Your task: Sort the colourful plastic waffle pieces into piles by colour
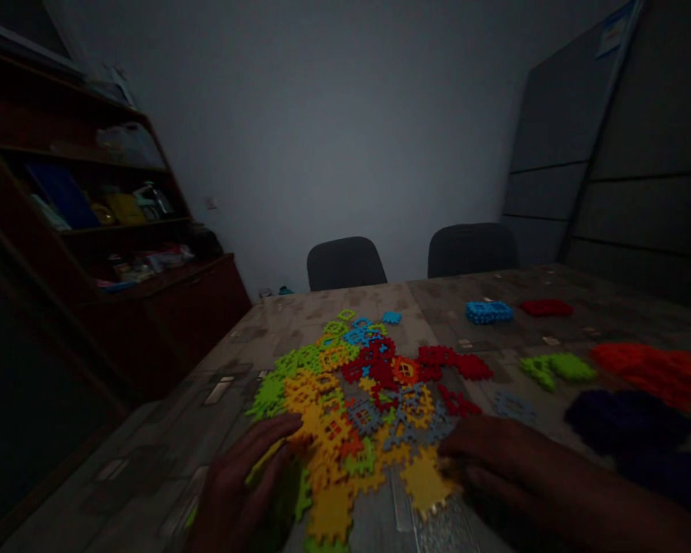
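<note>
A loose heap of interlocking plastic tiles with notched edges covers the middle of the table. My left hand (245, 480) is at the heap's near left, its fingertips touching yellow tiles (314, 422). Its thumb and fingers are apart, and green tiles (291, 491) lie partly hidden beneath it. On the other side, my right hand (507, 465) has its fingers closed at the right edge of a yellow square tile (426, 482). Blur and shadow hide part of that grip. Another yellow square tile (330, 511) lies close to me, between the hands. Grey tiles (411, 415) lie just beyond my right fingertips.
Sorted piles stand to the right: blue tiles (488, 311), red tiles (546, 307), green tiles (558, 367), orange tiles (648, 369) and dark purple tiles (627, 421). Red tiles (454, 362) lie at the heap's right. Two chairs (345, 263) stand behind the table (207, 430).
</note>
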The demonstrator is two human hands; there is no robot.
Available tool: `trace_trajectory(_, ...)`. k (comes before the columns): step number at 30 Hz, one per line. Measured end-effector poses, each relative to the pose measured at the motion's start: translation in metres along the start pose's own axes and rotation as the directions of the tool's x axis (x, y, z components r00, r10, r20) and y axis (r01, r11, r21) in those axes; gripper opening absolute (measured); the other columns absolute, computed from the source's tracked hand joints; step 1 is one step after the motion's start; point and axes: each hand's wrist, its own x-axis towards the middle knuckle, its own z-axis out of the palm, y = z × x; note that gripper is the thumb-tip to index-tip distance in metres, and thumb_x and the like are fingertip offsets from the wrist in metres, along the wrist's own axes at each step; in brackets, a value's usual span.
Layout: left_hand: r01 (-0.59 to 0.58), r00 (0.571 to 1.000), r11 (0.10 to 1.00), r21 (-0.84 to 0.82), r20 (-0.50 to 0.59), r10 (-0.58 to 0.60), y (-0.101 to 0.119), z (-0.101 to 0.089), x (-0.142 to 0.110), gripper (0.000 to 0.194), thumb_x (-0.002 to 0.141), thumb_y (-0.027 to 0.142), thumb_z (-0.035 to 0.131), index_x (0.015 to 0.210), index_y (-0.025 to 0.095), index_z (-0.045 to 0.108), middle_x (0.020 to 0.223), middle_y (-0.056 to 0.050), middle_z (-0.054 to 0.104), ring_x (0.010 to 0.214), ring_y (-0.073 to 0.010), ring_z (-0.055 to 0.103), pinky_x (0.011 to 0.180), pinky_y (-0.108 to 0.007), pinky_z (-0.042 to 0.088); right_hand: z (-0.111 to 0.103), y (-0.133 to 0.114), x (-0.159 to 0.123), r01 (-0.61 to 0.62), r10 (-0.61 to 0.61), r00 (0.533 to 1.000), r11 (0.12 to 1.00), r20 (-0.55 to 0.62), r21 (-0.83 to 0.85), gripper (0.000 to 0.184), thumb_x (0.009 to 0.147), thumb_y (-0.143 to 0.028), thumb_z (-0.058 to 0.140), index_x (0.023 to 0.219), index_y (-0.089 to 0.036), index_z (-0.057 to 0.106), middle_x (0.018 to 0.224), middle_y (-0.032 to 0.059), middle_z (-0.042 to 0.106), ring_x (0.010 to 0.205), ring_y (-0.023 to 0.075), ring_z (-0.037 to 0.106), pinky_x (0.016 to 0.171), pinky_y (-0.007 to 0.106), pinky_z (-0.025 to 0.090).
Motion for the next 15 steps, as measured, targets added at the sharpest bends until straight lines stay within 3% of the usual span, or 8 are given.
trace_trajectory(3, -0.091, 0.992, 0.995, -0.041, 0.084, 0.094, -0.001, 0.004, -0.011, 0.034, 0.109, 0.048, 0.052, 0.114, 0.027, 0.078, 0.109, -0.006, 0.082, 0.099, -0.0212, 0.08, 0.09, -0.027, 0.064, 0.033, 0.002, -0.016, -0.018, 0.018, 1.0, 1.0, -0.014, -0.015, 0.029, 0.104, -0.036, 0.055, 0.13, -0.036, 0.069, 0.128, 0.0053, 0.075, 0.115, 0.0256, 0.071, 0.097, 0.041, 0.06)
trace_trajectory(6, -0.118, 0.957, 0.988, -0.098, 0.256, 0.139, 0.008, -0.003, -0.021, 0.025, 0.109, 0.04, 0.054, 0.121, 0.031, 0.074, 0.115, -0.003, 0.081, 0.105, -0.0212, 0.078, 0.096, -0.03, 0.063, 0.054, -0.008, -0.016, 0.02, -0.02, 1.0, 1.0, 0.002, -0.021, 0.026, 0.103, -0.029, 0.055, 0.123, -0.032, 0.07, 0.12, 0.0054, 0.077, 0.108, 0.0226, 0.073, 0.093, 0.035, 0.06)
trace_trajectory(8, -0.115, 0.911, 0.984, -0.134, 0.38, 0.158, 0.019, -0.01, -0.026, 0.027, 0.107, 0.041, 0.059, 0.131, 0.035, 0.069, 0.124, -0.002, 0.078, 0.115, -0.0228, 0.074, 0.102, -0.034, 0.06, 0.06, -0.018, -0.01, 0.081, -0.081, 0.997, 0.997, 0.019, -0.017, 0.024, 0.1, -0.023, 0.056, 0.116, -0.031, 0.071, 0.111, 0.0045, 0.078, 0.099, 0.0207, 0.074, 0.087, 0.031, 0.061)
trace_trajectory(12, -0.146, 0.821, 0.97, -0.193, 0.523, 0.228, 0.037, -0.008, -0.039, 0.067, 0.1, 0.057, 0.069, 0.158, 0.037, 0.041, 0.149, -0.006, 0.063, 0.133, -0.026, 0.063, 0.113, -0.039, 0.053, 0.063, -0.026, -0.001, 0.19, -0.191, 0.981, 0.98, -0.013, -0.058, 0.026, 0.099, -0.017, 0.052, 0.112, -0.028, 0.071, 0.1, 0.0044, 0.079, 0.09, 0.0203, 0.075, 0.08, 0.03, 0.061)
trace_trajectory(13, -0.177, 0.797, 0.959, -0.22, 0.539, 0.271, 0.039, -0.003, -0.041, 0.069, 0.101, 0.059, 0.065, 0.16, 0.036, 0.036, 0.15, -0.007, 0.061, 0.132, -0.0256, 0.063, 0.112, -0.037, 0.053, 0.064, -0.024, -0.001, 0.205, -0.207, 0.978, 0.976, -0.028, -0.077, 0.026, 0.099, -0.016, 0.051, 0.111, -0.027, 0.071, 0.098, 0.0045, 0.079, 0.089, 0.0205, 0.075, 0.078, 0.03, 0.061)
trace_trajectory(15, -0.229, 0.758, 0.944, -0.239, 0.565, 0.326, 0.041, 0.012, -0.046, 0.055, 0.108, 0.057, 0.054, 0.156, 0.035, 0.04, 0.141, -0.005, 0.067, 0.122, -0.0224, 0.068, 0.104, -0.032, 0.055, 0.066, -0.018, -0.002, 0.219, -0.224, 0.973, 0.97, -0.046, -0.104, 0.027, 0.099, -0.015, 0.05, 0.109, -0.028, 0.071, 0.093, 0.0037, 0.079, 0.084, 0.0206, 0.075, 0.073, 0.03, 0.061)
